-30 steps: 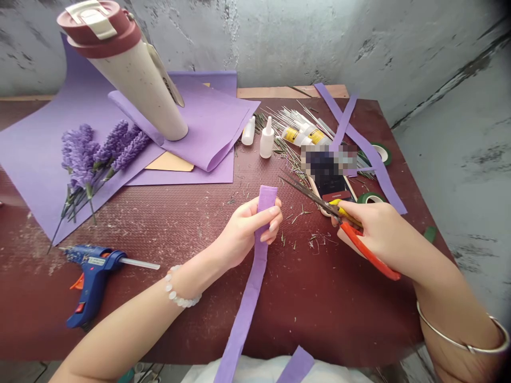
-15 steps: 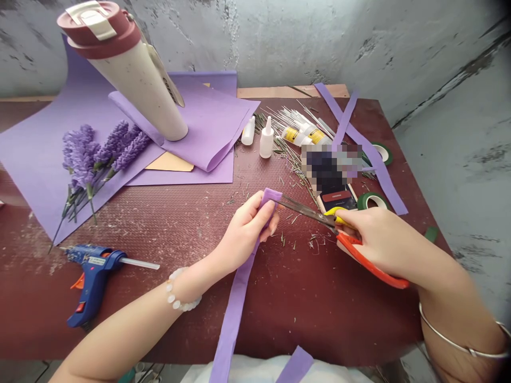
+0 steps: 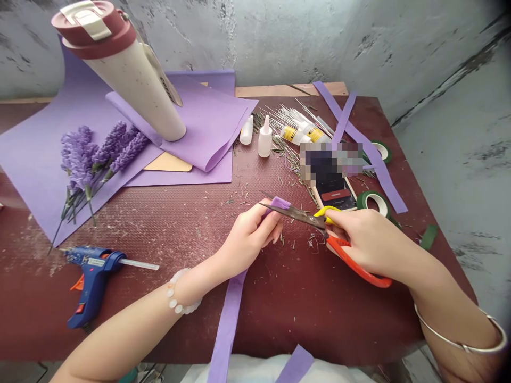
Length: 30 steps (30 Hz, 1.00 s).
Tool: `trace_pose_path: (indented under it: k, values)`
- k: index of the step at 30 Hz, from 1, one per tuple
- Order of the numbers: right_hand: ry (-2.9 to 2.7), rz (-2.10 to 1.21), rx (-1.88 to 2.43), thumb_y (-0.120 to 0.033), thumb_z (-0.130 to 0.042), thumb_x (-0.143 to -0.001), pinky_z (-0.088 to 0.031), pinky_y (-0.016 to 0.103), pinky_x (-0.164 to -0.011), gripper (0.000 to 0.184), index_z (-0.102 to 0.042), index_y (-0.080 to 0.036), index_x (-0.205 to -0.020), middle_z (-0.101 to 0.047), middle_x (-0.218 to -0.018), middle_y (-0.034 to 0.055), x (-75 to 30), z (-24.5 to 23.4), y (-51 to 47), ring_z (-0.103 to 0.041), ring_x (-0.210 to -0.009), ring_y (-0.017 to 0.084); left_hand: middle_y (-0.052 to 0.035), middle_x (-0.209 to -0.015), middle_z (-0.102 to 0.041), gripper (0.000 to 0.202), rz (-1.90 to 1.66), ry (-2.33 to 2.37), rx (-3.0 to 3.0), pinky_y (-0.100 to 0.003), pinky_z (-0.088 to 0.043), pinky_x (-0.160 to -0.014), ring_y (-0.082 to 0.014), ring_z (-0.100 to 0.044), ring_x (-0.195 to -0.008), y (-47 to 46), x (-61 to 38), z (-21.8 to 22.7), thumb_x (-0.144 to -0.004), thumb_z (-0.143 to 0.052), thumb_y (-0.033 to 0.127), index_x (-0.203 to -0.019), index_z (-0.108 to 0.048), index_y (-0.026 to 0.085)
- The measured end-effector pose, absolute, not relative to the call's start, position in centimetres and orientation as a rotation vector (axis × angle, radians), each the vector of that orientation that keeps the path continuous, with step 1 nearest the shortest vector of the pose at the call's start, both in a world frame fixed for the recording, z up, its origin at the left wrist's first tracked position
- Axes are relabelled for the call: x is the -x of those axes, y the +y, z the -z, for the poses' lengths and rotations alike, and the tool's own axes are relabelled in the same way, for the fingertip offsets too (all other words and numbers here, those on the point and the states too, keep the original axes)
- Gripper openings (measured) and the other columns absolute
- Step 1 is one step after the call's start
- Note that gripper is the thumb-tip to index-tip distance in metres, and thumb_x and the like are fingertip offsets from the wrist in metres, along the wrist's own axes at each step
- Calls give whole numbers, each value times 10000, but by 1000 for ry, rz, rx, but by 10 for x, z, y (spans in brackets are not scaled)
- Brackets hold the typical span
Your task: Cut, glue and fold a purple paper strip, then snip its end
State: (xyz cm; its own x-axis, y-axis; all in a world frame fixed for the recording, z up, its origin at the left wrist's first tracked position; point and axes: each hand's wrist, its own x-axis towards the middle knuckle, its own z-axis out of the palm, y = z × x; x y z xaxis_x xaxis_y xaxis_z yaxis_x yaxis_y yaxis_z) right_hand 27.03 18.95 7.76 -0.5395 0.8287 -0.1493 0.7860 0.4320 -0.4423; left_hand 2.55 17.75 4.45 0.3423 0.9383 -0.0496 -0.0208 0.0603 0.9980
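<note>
My left hand (image 3: 249, 236) is closed on the top end of a long purple paper strip (image 3: 227, 324) that hangs down over the table's near edge. My right hand (image 3: 371, 242) grips scissors (image 3: 315, 219) with one yellow and one orange handle. The blades lie across the strip's top end, just above my left fingers.
On the dark red table (image 3: 159, 229) lie a blue glue gun (image 3: 92, 271), purple paper flowers (image 3: 93, 159), purple sheets (image 3: 207, 125), a tall white tumbler (image 3: 131, 69), small glue bottles (image 3: 264, 139), thin wires (image 3: 295, 119), a phone (image 3: 335, 194), green tape rolls (image 3: 373, 202) and loose purple strips (image 3: 371, 154).
My right hand brought the scissors leftward from beside the phone until the blades reached the strip's top end. My left hand tilted the strip's end down and lowered slightly.
</note>
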Motion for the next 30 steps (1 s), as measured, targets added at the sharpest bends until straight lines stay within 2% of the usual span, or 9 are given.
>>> trace_pose_path:
  k: [5,12,16,21,27,30]
  values:
    - [-2575,-710,1452,-210,-476,-836,-319,323,-527,204,-328,-283,-717,-490,-559,-19,-269,-77,189,-445,-440,176,70,-641,-525,271,-938,938,-1242,-233,-336,-514,-64,-395,-506,175,-26,-42,-1070,-506,411,-895,-520,205]
    - [-2534,-866,1452,-231,-503,-852,-322,325,-534,199,-355,-282,-727,-493,-564,-23,-269,-76,190,-442,-473,183,84,-603,-494,213,-953,934,-1255,-241,-346,-548,-76,-391,-512,175,-26,-46,-1054,-518,368,-916,-553,209]
    - [-2527,-932,1464,-241,-514,-854,-331,321,-544,208,-356,-283,-725,-508,-581,-26,-269,-75,188,-438,-498,180,75,-609,-513,227,-949,957,-1259,-248,-343,-548,-85,-400,-515,174,-25,-48,-1042,-529,401,-939,-588,208]
    - [-2531,-876,1483,-246,-500,-854,-315,330,-547,175,-375,-278,-736,-530,-596,-9,-272,-70,187,-428,-491,181,69,-609,-531,231,-950,980,-1275,-246,-343,-547,-84,-413,-518,174,-25,-48,-1040,-534,393,-921,-596,204]
    - [-2511,-818,1425,-237,-514,-850,-274,342,-557,247,-320,-282,-703,-459,-547,-18,-277,-66,187,-368,-446,177,74,-599,-539,196,-963,960,-1273,-238,-346,-551,-79,-409,-517,175,-24,-50,-1040,-539,347,-919,-595,203]
    - [-2527,-781,1418,-234,-502,-865,-282,347,-567,226,-345,-279,-708,-461,-548,-16,-278,-66,187,-360,-446,177,72,-598,-546,194,-941,979,-1270,-240,-341,-538,-79,-408,-507,175,-24,-51,-1034,-540,346,-933,-613,197]
